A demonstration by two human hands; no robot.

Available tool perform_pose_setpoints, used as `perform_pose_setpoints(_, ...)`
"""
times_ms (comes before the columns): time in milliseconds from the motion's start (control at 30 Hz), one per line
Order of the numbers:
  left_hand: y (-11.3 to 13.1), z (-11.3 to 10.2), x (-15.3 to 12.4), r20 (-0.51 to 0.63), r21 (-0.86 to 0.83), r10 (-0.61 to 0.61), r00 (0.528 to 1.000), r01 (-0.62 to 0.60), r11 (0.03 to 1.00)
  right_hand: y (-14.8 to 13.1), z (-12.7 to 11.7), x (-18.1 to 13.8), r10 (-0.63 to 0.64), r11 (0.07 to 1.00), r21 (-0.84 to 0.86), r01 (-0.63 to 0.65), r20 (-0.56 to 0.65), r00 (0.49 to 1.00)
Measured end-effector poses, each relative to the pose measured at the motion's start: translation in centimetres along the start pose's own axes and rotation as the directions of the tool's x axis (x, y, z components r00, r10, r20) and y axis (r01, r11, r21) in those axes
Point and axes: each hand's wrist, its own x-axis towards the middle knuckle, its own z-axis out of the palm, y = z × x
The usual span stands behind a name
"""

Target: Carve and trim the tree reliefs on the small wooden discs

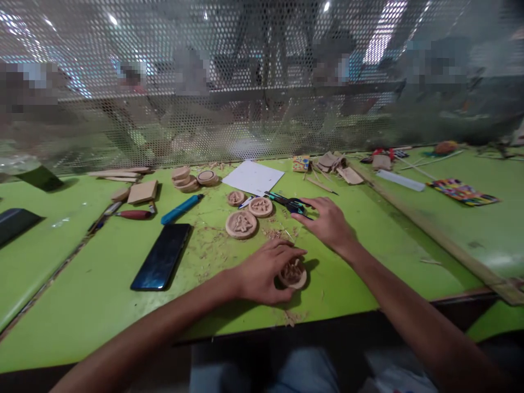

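Observation:
My left hand [262,273] curls its fingers and thumb around a small round carved wooden disc [295,276] near the table's front edge, covering its left side. My right hand [329,222] reaches forward, with thumb and fingers closed on the end of a slim black-and-teal tool [289,202]; its exact kind is unclear. Beyond my left hand lie more carved discs: a large one [241,224], a medium one [261,207] and a small one [236,197]. Wood shavings [277,233] are scattered between the hands and the discs.
A phone [162,256], a blue cutter knife [182,209] and a red-handled tool [134,214] lie to the left. White paper [252,177] and stacked wooden discs [186,182] are farther back. A long wooden strip [429,224] crosses the right side. Perforated metal mesh [262,120] stands behind.

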Motion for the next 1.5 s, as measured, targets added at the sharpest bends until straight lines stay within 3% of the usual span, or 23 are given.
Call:
perform_pose_setpoints(167, 0.0, -0.6, -1.2, -0.076, 0.039, -0.111, 0.991, 0.114, 0.993, -0.1, 0.0, 0.1, -0.001, 1.0, 0.01, 0.001, 0.006, 1.0)
perform_pose_setpoints(367, -0.3, -2.8, -4.0, -0.156, 0.138, -0.263, 0.952, 0.285, 0.949, -0.1, 0.2, -0.2, 0.002, 0.999, 0.033, -0.003, 0.038, 0.999)
perform_pose_setpoints(433, -0.7, -3.8, -4.9, -0.126, 0.155, -0.263, 0.957, 0.281, 0.947, 0.0, 0.3, -0.3, -0.005, 0.999, 0.046, 0.003, 0.055, 0.998)
perform_pose_setpoints(600, -2.0, -5.1, -6.5, 0.053, 0.117, -0.14, 0.989, 0.134, 0.984, 0.0, 0.4, -0.5, -0.019, 0.998, 0.066, 0.014, 0.07, 0.997)
perform_pose_setpoints(833, -3.5, -4.9, -7.3, -0.043, 0.105, -0.217, 0.975, 0.22, 0.97, -1.2, 0.6, -0.7, -0.094, 0.993, 0.081, 0.085, 0.114, 0.989)
perform_pose_setpoints(1033, -5.0, -6.8, -7.1, -0.304, 0.088, -0.354, 0.884, 0.396, 0.914, -2.0, 0.9, -1.1, -0.199, 0.976, 0.128, 0.178, 0.176, 0.964)
perform_pose_setpoints(1133, -6.1, -7.4, -6.9, -0.371, 0.077, -0.395, 0.841, 0.451, 0.889, -2.3, 0.7, -1.1, -0.27, 0.955, 0.179, 0.236, 0.202, 0.941)
perform_pose_setpoints(1300, -7.8, -7.0, -6.8, -0.39, 0.084, -0.447, 0.805, 0.514, 0.853, -3.5, -0.1, -1.0, -0.432, 0.886, 0.29, 0.362, 0.232, 0.871)
perform_pose_setpoints(1500, -8.2, -7.2, -7.0, -0.419, 0.137, -0.468, 0.778, 0.564, 0.815, -5.4, -0.2, -1.2, -0.557, 0.811, 0.351, 0.469, 0.216, 0.802)
